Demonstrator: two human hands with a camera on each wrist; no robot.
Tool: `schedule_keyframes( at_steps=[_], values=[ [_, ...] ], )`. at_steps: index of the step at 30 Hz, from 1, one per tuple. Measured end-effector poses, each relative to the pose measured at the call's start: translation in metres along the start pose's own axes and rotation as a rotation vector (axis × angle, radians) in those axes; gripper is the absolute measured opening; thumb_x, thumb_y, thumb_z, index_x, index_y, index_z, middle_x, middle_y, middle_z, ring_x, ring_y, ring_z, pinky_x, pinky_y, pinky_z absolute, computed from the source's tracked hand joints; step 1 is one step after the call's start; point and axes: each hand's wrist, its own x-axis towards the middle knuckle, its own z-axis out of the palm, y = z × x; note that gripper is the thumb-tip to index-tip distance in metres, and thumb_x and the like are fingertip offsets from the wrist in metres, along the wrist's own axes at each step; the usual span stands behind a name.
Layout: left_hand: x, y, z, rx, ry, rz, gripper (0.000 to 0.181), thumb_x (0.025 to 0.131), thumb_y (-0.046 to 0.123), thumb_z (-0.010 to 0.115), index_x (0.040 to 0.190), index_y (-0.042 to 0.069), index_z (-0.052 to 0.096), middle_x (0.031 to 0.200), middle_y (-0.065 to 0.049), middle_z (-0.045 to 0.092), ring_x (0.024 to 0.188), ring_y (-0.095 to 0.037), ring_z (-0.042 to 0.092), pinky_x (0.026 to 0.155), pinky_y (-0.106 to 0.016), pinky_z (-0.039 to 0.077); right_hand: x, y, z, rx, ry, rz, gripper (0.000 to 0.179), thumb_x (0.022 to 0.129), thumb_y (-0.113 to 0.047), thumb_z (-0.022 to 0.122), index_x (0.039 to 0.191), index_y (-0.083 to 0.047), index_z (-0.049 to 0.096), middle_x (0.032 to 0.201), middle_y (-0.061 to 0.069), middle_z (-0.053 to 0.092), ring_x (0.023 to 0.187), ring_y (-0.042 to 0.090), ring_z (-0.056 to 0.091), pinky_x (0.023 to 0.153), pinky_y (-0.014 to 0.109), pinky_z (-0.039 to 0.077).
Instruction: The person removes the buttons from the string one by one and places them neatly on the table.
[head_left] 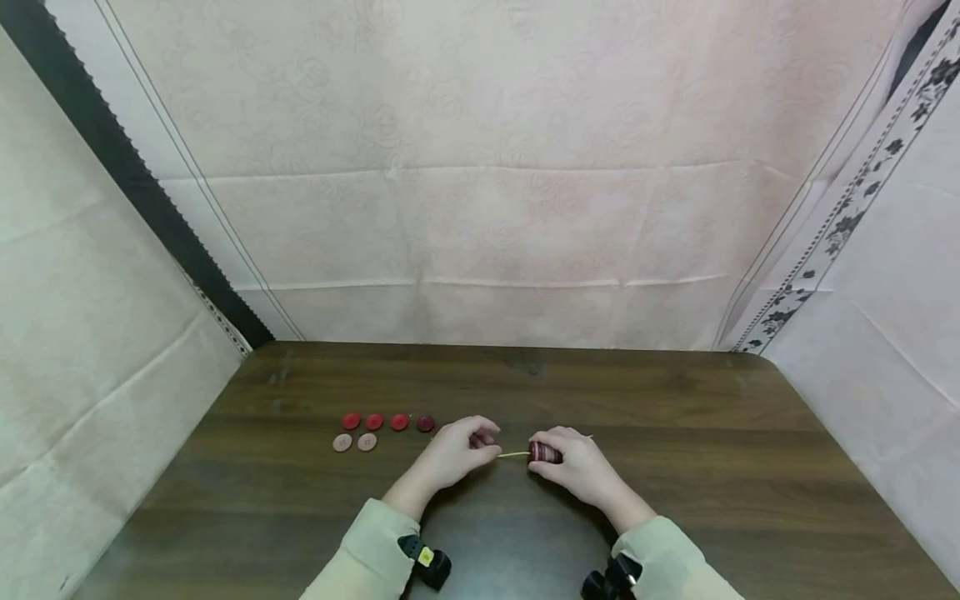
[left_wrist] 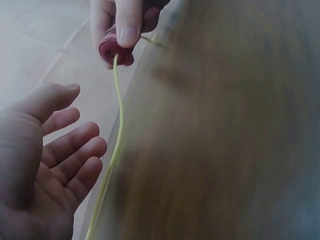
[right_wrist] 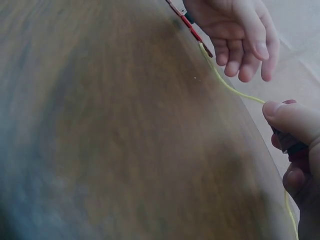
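Observation:
A stack of dark red and pinkish buttons is threaded on a yellow cord. My right hand grips this stack, thumb on one side and fingers on the other. From the stack's left end the cord runs toward my left hand. In the left wrist view that hand has its fingers loosely spread and apart, and the cord passes beside them. A shorter length of cord hangs from the stack's other end in the right wrist view.
Left of my hands, a row of red buttons ends in a dark red button. Two pale pink buttons lie in front of that row. Pale cloth hangs behind the brown wooden table and along both sides.

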Motion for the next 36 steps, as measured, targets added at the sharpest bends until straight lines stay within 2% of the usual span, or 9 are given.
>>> schedule_keyframes(
  at_steps=[8, 14, 21, 26, 36],
  values=[
    [0.005, 0.003, 0.008, -0.027, -0.035, -0.032, 0.03, 0.088, 0.029, 0.066, 0.111, 0.01, 0.063, 0.092, 0.008, 0.061, 0.084, -0.009, 0.057, 0.075, -0.029, 0.047, 0.0, 0.0, 0.001, 0.001, -0.005, -0.018, 0.026, 0.082, -0.028, 0.072, 0.106, -0.017, 0.068, 0.094, -0.013, 0.058, 0.084, 0.008, 0.053, 0.072, 0.031, 0.045],
    [0.006, 0.001, 0.012, -0.028, -0.04, -0.033, 0.03, 0.086, 0.031, 0.067, 0.109, 0.011, 0.064, 0.092, 0.007, 0.061, 0.083, -0.008, 0.057, 0.075, -0.028, 0.047, -0.001, -0.001, 0.001, 0.008, 0.0, -0.038, 0.026, 0.083, -0.028, 0.072, 0.105, -0.016, 0.068, 0.093, -0.012, 0.058, 0.083, 0.008, 0.053, 0.069, 0.029, 0.045],
    [0.007, 0.006, 0.016, -0.053, -0.058, -0.025, 0.03, 0.086, 0.028, 0.069, 0.108, 0.008, 0.064, 0.092, 0.004, 0.061, 0.084, -0.01, 0.057, 0.074, -0.028, 0.047, -0.001, -0.002, 0.001, 0.034, -0.01, -0.013, 0.026, 0.082, -0.027, 0.073, 0.106, -0.017, 0.069, 0.095, -0.012, 0.059, 0.084, 0.007, 0.053, 0.071, 0.028, 0.046],
    [0.008, 0.009, 0.02, -0.049, -0.066, -0.033, 0.029, 0.086, 0.028, 0.069, 0.107, 0.01, 0.064, 0.091, 0.005, 0.061, 0.083, -0.009, 0.057, 0.074, -0.027, 0.047, 0.0, -0.002, 0.001, 0.048, -0.007, -0.025, 0.024, 0.083, -0.026, 0.072, 0.105, -0.018, 0.068, 0.093, -0.013, 0.058, 0.08, 0.006, 0.053, 0.068, 0.025, 0.045],
    [0.011, 0.012, 0.026, -0.066, -0.078, -0.019, 0.023, 0.086, 0.029, 0.069, 0.102, 0.015, 0.064, 0.09, 0.008, 0.061, 0.083, -0.007, 0.057, 0.074, -0.026, 0.047, 0.0, 0.0, 0.003, 0.075, 0.015, -0.083, 0.025, 0.084, -0.036, 0.07, 0.104, -0.022, 0.069, 0.095, -0.014, 0.059, 0.083, 0.005, 0.055, 0.07, 0.025, 0.047]
  ],
)
